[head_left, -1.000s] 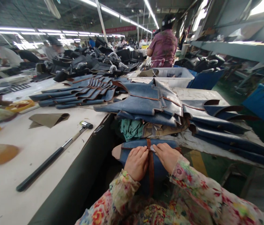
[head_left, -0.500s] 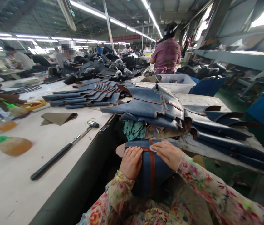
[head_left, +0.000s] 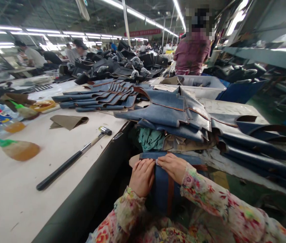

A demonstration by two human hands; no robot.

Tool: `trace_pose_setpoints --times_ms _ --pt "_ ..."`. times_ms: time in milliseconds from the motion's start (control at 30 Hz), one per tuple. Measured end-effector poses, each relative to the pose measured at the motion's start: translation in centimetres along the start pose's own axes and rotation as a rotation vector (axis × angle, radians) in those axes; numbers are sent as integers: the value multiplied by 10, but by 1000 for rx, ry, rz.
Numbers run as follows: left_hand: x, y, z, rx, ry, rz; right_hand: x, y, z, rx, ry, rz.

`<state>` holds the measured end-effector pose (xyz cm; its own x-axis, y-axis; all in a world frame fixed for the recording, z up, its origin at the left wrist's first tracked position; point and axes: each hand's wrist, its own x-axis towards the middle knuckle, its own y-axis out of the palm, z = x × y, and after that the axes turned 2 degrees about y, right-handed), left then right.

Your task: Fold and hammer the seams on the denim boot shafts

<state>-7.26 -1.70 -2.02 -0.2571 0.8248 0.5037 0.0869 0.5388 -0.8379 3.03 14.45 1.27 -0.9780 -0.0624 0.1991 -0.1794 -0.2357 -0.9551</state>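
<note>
Over my lap lies a blue leather panel [head_left: 160,192] with brown strips crossing it. My left hand [head_left: 142,176] is closed on its upper left part, thumb hidden. Beside it, my right hand [head_left: 172,166] pinches a small white wad [head_left: 157,162], perhaps cloth, against the brown cross strip. The two hands nearly touch. A pale rounded end [head_left: 133,160] sticks out past the panel, left of my left hand. Just beyond the panel is a crumpled green cloth [head_left: 151,139].
On the white table [head_left: 8,189] at left lie a hammer [head_left: 74,158], a folded brown piece [head_left: 69,122] and a glue bottle [head_left: 22,150]. Blue leather pieces [head_left: 158,114] are stacked ahead and to the right. A white bin [head_left: 204,87] stands farther back, near a person [head_left: 192,52].
My right hand has slid left along the brown strip with the white wad, closer to my left hand. My left hand keeps its place on the panel. The view has shifted slightly.
</note>
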Motion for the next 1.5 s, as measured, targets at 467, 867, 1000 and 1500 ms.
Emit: trace_pose_setpoints --times_ms 467,867,1000,1500 --pt "-24 -11 37 115 -184 -46 61 15 33 -69 -71 80" --pt "-21 -17 20 184 -281 70 21 2 12 -123 -2 114" --pt "-18 -18 16 184 -306 113 -13 -9 -1 -194 32 118" --pt "-71 -167 172 542 -916 321 -44 -1 7 -244 131 26"
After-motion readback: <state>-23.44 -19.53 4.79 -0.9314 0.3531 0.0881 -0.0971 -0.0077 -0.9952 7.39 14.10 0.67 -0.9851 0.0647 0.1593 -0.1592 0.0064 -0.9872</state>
